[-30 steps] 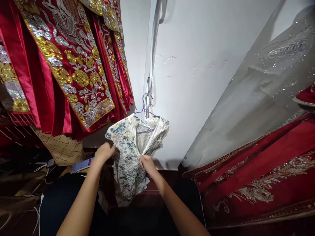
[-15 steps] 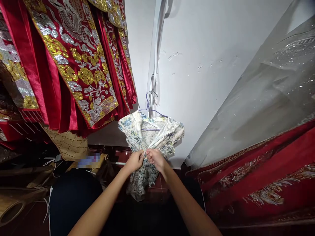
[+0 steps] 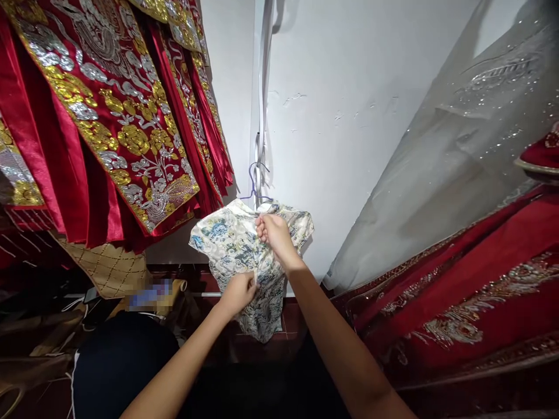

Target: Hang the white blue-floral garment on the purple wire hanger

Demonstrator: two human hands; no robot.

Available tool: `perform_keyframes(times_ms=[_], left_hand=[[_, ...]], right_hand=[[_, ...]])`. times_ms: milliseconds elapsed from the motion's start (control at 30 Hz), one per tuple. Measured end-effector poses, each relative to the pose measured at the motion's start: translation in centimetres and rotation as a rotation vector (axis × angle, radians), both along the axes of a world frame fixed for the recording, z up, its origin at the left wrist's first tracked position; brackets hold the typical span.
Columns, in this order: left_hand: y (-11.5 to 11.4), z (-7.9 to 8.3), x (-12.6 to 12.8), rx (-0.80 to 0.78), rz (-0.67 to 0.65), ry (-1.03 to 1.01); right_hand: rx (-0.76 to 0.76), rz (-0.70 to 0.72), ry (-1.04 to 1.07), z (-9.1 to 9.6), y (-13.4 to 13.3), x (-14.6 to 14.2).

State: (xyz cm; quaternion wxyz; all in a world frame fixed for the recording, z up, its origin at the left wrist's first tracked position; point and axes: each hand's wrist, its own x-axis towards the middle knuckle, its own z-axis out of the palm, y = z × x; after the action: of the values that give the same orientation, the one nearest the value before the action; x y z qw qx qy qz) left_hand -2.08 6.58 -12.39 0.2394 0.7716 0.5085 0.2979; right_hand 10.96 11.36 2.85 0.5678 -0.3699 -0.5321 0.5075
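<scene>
A small floral dress (image 3: 227, 241), white with blue and green flowers, hangs on a purple wire hanger (image 3: 254, 185) against the white wall. My left hand (image 3: 238, 291) is closed, pinching the dress at its middle seam. My right hand (image 3: 273, 231) is closed higher up, gripping the fabric near the collar. The seam between the two hands looks drawn together.
Red robes with gold and silver embroidery (image 3: 113, 110) hang at the upper left. A sheer grey sequinned cover (image 3: 458, 163) and a red embroidered garment (image 3: 463, 302) fill the right. A quilted beige bag (image 3: 107, 267) and clutter lie at lower left, above a red tiled floor (image 3: 288, 326).
My right hand has moved up from the dress's middle to its collar, closing the seam. My left hand stays pinched on the middle. The view has shifted slightly.
</scene>
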Motion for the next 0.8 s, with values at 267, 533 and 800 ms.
perform_keyframes(times_ms=[267,533,800], left_hand=[[4.0,14.4,-2.5,0.514,-0.045,-0.277],[2.8,15.0,-3.1,0.624,0.015,-0.235],[5.9,13.3,-10.0,0.243,0.580,-1.276]], right_hand=[[0.153,0.015,-0.167,-0.3,-1.5,0.0],[0.017,-0.038,-0.227,-6.2,0.7,0.4],[-0.065,0.085,-0.256,-10.8,-3.9,1.7]])
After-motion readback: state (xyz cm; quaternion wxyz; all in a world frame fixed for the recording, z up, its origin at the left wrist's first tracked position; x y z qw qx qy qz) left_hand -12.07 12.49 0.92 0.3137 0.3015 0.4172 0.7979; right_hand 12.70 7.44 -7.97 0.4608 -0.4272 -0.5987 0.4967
